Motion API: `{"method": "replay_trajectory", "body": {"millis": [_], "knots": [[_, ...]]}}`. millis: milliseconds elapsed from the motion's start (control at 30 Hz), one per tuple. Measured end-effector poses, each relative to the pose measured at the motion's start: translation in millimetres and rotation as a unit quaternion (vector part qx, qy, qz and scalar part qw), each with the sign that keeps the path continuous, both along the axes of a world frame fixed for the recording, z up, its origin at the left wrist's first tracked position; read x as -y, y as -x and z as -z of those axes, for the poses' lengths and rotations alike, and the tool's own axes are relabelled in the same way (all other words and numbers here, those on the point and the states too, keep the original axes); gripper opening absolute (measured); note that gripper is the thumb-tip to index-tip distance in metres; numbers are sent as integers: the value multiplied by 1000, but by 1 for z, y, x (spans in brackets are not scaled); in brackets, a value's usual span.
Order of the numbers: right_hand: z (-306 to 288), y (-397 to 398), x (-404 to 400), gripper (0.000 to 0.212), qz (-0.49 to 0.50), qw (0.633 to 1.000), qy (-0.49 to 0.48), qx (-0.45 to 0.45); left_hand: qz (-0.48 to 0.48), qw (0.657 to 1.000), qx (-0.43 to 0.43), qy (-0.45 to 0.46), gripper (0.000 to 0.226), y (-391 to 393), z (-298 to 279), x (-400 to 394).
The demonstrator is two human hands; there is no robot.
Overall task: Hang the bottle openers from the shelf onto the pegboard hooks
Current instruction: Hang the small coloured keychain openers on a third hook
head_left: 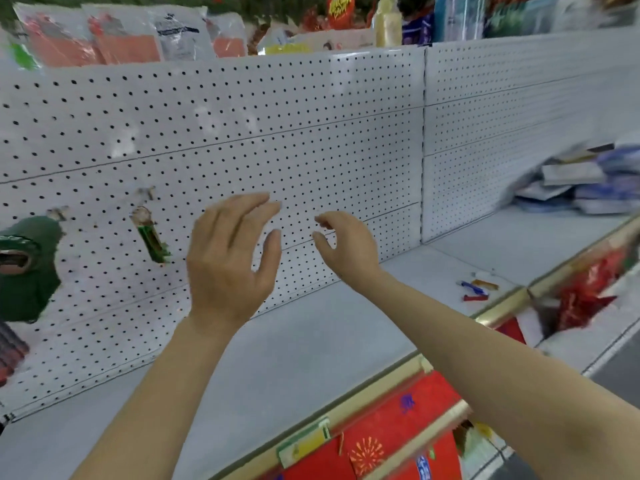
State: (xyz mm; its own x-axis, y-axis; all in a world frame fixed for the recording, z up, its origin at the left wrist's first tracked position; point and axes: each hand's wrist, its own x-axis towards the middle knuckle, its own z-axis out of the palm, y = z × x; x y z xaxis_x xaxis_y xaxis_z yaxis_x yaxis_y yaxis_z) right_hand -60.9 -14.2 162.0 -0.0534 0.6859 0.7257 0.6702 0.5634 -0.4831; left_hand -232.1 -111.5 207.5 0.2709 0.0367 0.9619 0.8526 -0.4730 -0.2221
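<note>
A green-handled bottle opener (149, 233) hangs tilted from a hook on the white pegboard (311, 140), left of my hands. Several small openers, blue, orange and red (476, 289), lie on the grey shelf (311, 341) at the right. My left hand (232, 261) is raised in front of the pegboard with fingers spread and nothing in it. My right hand (346, 247) hovers beside it, fingers curled apart, also holding nothing. A second hook (58, 213) sticks out further left.
A dark green item (27, 268) hangs at the far left. A pile of blue and white packets (585, 181) lies on the shelf at the right. Bagged goods (114, 36) stand above the pegboard. Red packaging (585, 292) sits below the shelf edge.
</note>
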Motion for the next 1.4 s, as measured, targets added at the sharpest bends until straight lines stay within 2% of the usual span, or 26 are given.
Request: {"method": "replay_trajectory", "body": {"millis": [300, 467, 533, 667, 767, 867, 1000, 1233, 1400], "knots": [[62, -156, -32, 29, 108, 991, 68, 37, 37, 982, -30, 185, 24, -121, 100, -93], [97, -249, -54, 24, 137, 984, 101, 61, 36, 950, -7, 312, 20, -197, 149, -135], [110, -286, -65, 24, 151, 979, 125, 56, 27, 918, 12, 396, 18, -230, 168, -149], [137, -345, -79, 24, 177, 967, 175, 61, -11, 795, 14, 607, 29, -290, 212, -179], [157, -373, -88, 25, 183, 958, 210, 73, -24, 725, 31, 688, 39, -322, 242, -198], [176, -388, -96, 27, 188, 946, 247, 90, -15, 687, 72, 723, 52, -344, 261, -212], [196, -392, -108, 26, 189, 937, 277, 98, -16, 695, 115, 709, 48, -360, 270, -231], [214, -380, -131, 21, 221, 922, 299, 108, 10, 702, 147, 697, 10, -361, 277, -254], [216, -382, -160, 34, 237, 883, 379, 146, 54, 694, 208, 687, 6, -347, 274, -258]]}}
